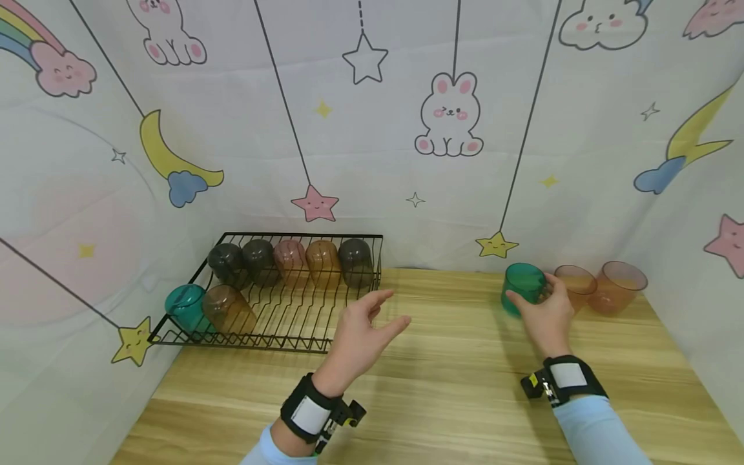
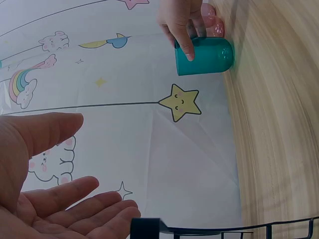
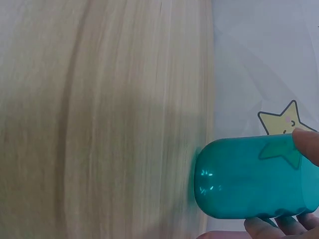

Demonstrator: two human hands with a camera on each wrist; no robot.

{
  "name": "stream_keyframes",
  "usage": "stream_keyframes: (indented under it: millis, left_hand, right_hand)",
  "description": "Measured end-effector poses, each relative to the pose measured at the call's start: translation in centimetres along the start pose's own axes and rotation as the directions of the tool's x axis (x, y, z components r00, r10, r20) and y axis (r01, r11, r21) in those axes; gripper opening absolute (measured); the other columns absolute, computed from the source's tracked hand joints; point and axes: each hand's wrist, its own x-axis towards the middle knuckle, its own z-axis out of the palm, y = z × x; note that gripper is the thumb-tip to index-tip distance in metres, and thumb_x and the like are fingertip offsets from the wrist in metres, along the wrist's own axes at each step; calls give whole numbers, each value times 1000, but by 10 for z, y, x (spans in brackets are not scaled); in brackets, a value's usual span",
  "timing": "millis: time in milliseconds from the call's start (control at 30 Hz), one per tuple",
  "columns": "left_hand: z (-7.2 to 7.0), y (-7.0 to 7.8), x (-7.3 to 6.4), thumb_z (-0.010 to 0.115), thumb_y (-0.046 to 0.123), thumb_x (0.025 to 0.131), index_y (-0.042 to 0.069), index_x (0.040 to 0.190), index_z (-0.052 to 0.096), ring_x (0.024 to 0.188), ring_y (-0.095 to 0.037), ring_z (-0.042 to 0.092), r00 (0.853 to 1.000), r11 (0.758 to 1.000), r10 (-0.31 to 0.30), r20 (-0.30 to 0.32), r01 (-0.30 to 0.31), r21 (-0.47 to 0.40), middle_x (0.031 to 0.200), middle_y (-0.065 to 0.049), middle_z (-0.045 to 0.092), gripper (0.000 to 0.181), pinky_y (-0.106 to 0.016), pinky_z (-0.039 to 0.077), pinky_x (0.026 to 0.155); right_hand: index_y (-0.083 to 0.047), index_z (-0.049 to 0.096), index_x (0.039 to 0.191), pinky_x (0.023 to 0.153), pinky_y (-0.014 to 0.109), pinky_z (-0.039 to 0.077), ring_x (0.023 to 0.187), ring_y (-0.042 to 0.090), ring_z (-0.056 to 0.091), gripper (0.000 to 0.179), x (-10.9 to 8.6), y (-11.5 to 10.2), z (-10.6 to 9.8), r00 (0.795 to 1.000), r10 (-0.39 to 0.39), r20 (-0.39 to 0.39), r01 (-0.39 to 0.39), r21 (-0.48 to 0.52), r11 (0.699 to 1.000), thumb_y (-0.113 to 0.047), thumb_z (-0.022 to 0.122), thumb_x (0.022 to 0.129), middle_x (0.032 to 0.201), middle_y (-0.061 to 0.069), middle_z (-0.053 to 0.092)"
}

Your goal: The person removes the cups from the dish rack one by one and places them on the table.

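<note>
On the right of the head view, my right hand [image 1: 549, 316] grips a teal see-through cup [image 1: 517, 294] near its rim, thumb on one side and fingers on the other. The cup stands upright, its rounded base at the wooden tabletop in the right wrist view. My left hand [image 1: 363, 332] is held in the air by the front right corner of a black wire rack [image 1: 279, 341]. Its thumb and fingers are spread apart, with nothing between them. Just right of the teal cup are an amber cup [image 1: 581, 284] and a pink cup [image 1: 619, 290], both upright.
A back row on the rack holds upside-down cups, including grey cups [image 1: 356, 265], a pink one [image 1: 292, 263] and an amber one [image 1: 323, 265]. Another teal cup [image 1: 185, 307] and an amber cup [image 1: 227, 309] sit at its front left. A printed cloth [image 1: 395, 174] hangs behind the table [image 1: 442, 387].
</note>
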Motion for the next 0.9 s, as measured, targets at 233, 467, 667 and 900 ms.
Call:
stream_keyframes:
  millis: [233,467,667,900]
  left_hand:
    - [-4,1,1,70,42,81,23,125,57,122,-19,54,1000,999,-15,-4,15,31,132,1,56,50,-37,46,100]
    - [-23,-6,3,69,48,80,30,123,57,123,-19,52,999,997,-36,-31,38,64,130,8,56,47,-41,46,99]
    - [-61,-13,7,69,52,78,30,126,55,126,-23,49,991,987,-63,-119,79,138,135,5,53,55,-47,45,99]
    - [-108,-27,5,65,55,80,25,136,47,101,-33,61,967,955,-55,-247,124,271,139,-5,50,67,-50,49,83]
  right_hand:
    - [-7,34,143,101,50,40,124,36,47,86,1,2,-2,999,-26,-34,25,-23,999,-41,76,76,137,20,47]
    - [-5,35,143,102,50,40,126,36,47,84,-2,-4,-5,995,-88,-56,86,-40,996,-33,77,75,140,19,45]
    - [-6,35,143,105,52,34,130,35,42,82,-7,-13,-13,982,-165,-94,161,-53,986,-34,76,77,142,17,44]
    - [-12,36,143,103,53,35,128,34,44,78,-15,-32,-27,956,-270,-112,263,-75,962,-35,74,78,140,15,47]
